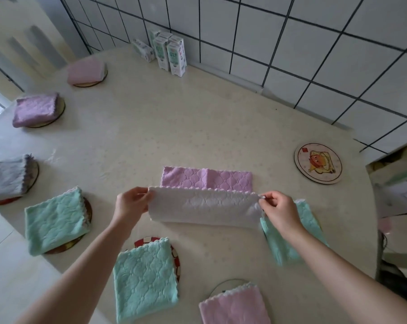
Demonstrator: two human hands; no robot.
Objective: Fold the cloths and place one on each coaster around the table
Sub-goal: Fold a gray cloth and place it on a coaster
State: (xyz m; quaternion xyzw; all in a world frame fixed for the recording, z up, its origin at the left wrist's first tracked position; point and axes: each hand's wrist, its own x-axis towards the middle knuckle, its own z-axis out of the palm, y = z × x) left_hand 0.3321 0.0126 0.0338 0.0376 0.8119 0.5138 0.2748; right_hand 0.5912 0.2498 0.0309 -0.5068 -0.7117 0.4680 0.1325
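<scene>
Here, my left grip (133,203) and right grip (277,206) each pinch one end of the pink cloth (207,206). It lies on the bench (174,127), left of the bare coaster (318,163) and nearer me. Its long axis runs left to right, with the folded edge toward me.

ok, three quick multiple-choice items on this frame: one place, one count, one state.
1. Where is the bare coaster? A far right of the table B table centre C floor
2. How many teal cloths lie folded? A one B three C five
3. The held pink cloth is: A flat, untouched B half folded, gripped at both ends C on a coaster
1 A, it sits uncovered near the right edge; 2 B, three show; 3 B, left hand and right hand each hold an end.
</scene>
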